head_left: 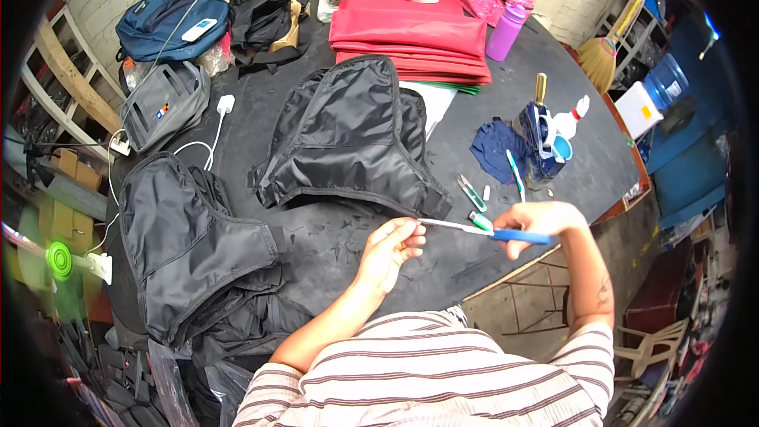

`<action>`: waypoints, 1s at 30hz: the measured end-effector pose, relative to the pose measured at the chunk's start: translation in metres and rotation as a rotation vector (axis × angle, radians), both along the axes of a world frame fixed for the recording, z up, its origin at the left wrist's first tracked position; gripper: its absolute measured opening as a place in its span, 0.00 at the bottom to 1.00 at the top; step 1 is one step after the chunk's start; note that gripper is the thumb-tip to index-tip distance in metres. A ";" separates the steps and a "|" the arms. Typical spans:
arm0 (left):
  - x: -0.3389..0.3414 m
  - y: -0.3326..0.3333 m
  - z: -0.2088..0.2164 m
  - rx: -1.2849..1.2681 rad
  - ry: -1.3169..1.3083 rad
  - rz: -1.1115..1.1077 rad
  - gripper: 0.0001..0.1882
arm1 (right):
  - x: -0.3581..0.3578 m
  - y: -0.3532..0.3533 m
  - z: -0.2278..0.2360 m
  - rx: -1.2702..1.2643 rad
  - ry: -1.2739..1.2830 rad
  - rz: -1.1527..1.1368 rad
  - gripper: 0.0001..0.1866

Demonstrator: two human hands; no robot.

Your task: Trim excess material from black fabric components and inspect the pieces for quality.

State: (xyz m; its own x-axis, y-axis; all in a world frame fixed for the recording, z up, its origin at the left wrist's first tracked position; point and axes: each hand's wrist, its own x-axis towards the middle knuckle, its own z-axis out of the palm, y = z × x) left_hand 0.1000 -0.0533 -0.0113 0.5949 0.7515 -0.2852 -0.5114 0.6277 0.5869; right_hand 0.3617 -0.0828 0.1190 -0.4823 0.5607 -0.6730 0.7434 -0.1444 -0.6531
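My right hand (pixel 539 221) grips the blue handles of a pair of scissors (pixel 474 228) whose long blades point left. My left hand (pixel 391 251) is pinched shut near the blade tips, holding something thin that I cannot make out. Just beyond the blades lies a black fabric bag panel (pixel 348 138) spread on the dark table (pixel 332 237), its lower right corner close to the scissor tips. A second pile of black fabric pieces (pixel 190 245) lies to my left.
Folded red fabric (pixel 411 32), a purple bottle (pixel 504 32), a blue backpack (pixel 170 22), a grey bag (pixel 162 103), a white charger with cable (pixel 224 103), small snips (pixel 470 192), a blue cloth (pixel 496 150) and a glue bottle (pixel 571 120) sit on the table. A broom (pixel 602 59) leans right.
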 end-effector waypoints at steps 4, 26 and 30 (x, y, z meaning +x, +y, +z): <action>0.002 -0.001 0.006 -0.018 0.010 0.026 0.07 | -0.003 0.020 0.016 -0.069 -0.101 0.045 0.23; 0.003 -0.005 0.004 -0.034 0.003 0.068 0.07 | -0.031 0.040 0.015 -0.054 -0.109 -0.108 0.17; -0.012 0.000 0.009 0.035 0.067 -0.124 0.09 | -0.034 0.035 0.019 0.022 -0.187 -0.089 0.17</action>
State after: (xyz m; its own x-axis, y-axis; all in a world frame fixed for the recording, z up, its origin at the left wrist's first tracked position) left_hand 0.0880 -0.0532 -0.0024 0.6642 0.6839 -0.3018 -0.3906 0.6618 0.6399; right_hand 0.3273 -0.0478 0.1384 -0.2980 0.6108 -0.7336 0.8369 -0.2024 -0.5086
